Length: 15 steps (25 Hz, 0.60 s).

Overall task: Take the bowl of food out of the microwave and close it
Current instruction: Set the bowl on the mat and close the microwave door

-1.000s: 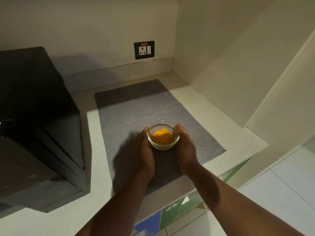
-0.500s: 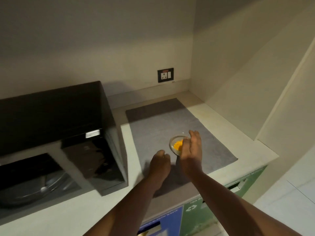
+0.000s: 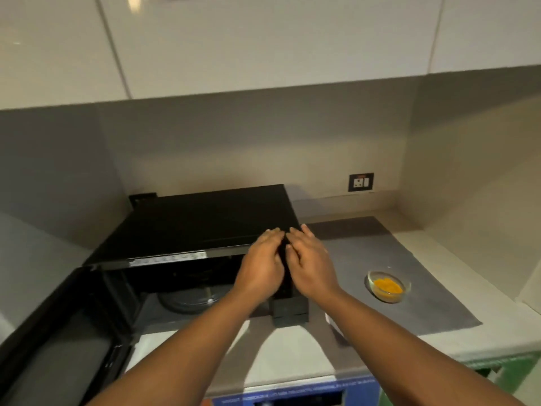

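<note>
1. Counter: one pale surface, carrying one microwave, one grey mat and one bowl.
2. Microwave: one black unit at the left of the counter. Its door hangs open to the left and the cavity shows the turntable with nothing on it. Closing is not yet done.
3. Mat: one, lying just beside the microwave on its right.
4. My left hand and my right hand: two, both empty, fingers loosely spread, raised side by side in front of the microwave's front right corner. I cannot tell whether they touch it.
5. Bowl: one clear glass bowl of yellow food, resting on the mat to the right, apart from both hands. Removal is done.
6. Wall socket: one.
7. Judgement: what is left is swinging the door shut.
</note>
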Each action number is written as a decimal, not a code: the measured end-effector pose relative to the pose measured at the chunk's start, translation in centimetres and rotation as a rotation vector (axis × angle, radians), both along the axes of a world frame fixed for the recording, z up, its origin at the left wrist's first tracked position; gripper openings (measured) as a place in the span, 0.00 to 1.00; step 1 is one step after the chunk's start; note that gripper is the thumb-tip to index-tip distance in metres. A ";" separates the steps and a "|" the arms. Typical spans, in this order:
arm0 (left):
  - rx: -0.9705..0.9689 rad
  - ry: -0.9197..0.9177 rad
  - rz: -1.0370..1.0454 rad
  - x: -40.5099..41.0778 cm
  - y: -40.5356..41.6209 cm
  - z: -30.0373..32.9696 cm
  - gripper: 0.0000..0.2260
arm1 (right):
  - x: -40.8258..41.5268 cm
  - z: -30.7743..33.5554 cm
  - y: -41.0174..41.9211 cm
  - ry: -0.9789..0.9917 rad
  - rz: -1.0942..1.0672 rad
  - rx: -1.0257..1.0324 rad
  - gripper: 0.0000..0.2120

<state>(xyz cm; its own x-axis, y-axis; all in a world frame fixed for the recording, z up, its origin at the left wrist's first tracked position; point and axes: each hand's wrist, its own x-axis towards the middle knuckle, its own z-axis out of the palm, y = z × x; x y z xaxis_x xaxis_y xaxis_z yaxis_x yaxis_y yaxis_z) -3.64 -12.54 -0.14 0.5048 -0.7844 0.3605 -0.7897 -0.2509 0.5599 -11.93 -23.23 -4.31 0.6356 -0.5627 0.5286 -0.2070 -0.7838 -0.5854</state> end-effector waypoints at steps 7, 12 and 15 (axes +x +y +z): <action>0.256 -0.043 0.480 9.8 14.5 0.5 0.17 | 3.2 -2.4 3.5 0.214 -0.166 -0.350 0.23; 0.611 -0.085 0.837 14.3 22.8 0.6 0.28 | 4.4 -2.6 5.0 0.189 -0.236 -0.327 0.21; 0.699 0.011 0.916 14.5 24.7 0.4 0.36 | 4.5 -2.6 5.3 0.203 -0.246 -0.347 0.21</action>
